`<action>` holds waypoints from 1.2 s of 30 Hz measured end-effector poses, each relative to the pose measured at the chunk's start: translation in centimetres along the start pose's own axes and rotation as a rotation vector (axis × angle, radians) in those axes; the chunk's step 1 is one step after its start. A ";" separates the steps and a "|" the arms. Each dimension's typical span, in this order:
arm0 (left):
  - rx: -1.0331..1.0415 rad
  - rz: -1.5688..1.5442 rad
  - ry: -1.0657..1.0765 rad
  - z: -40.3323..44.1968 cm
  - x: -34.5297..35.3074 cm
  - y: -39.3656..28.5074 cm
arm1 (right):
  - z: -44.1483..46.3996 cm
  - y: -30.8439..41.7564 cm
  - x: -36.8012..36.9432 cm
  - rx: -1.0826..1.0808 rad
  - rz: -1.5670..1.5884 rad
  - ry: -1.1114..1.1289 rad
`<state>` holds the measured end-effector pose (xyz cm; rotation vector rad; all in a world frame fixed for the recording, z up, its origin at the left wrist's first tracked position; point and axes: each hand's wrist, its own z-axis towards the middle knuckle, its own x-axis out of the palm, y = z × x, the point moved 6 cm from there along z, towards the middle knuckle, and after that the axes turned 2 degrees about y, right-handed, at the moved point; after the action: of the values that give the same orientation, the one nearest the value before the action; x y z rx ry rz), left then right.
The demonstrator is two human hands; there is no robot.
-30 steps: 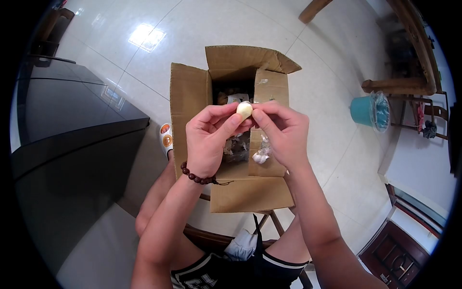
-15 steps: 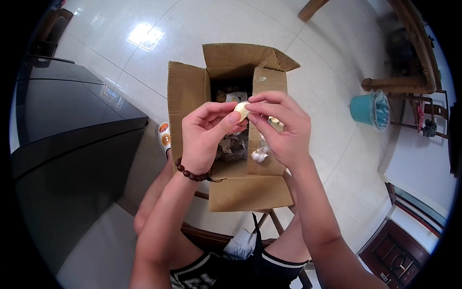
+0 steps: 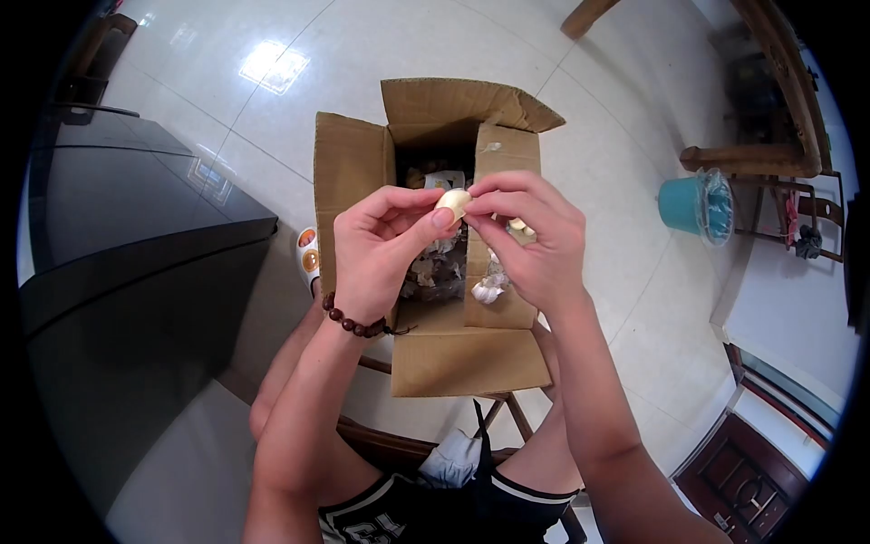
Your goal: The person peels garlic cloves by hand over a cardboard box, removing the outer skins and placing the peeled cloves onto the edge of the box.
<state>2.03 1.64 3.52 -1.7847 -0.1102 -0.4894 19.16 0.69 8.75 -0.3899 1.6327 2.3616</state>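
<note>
A pale, peeled garlic clove (image 3: 453, 203) is pinched between the thumb and fingers of my left hand (image 3: 376, 249), above an open cardboard box (image 3: 353, 172). The fingertips of my right hand (image 3: 535, 236) are pressed together at the clove's right end; whether they grip the clove or a bit of skin is too small to tell. Papery skins (image 3: 439, 272) lie inside the box. On its right flap rest a white garlic bulb piece (image 3: 488, 290) and some peeled cloves (image 3: 519, 227), partly hidden by my right hand.
A dark cabinet-like block (image 3: 136, 236) stands at the left. Over to the right are a teal bin (image 3: 680, 205) with a plastic liner and wooden furniture (image 3: 752, 160). My legs flank the box's near flap (image 3: 471, 364), with a wooden stool (image 3: 385, 442) beneath.
My left hand has shifted slightly left with the clove, which has turned to lie more sideways. My right fingers have moved up and round to its right end, uncovering cloves on the flap.
</note>
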 end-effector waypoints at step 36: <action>-0.326 -0.216 0.048 -0.2 0.3 2.3 | -0.6 -2.1 -0.1 0.281 0.084 0.038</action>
<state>2.96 0.81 1.58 -2.0898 -0.2006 -0.7382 20.03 0.84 6.71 -0.3170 1.9996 2.1487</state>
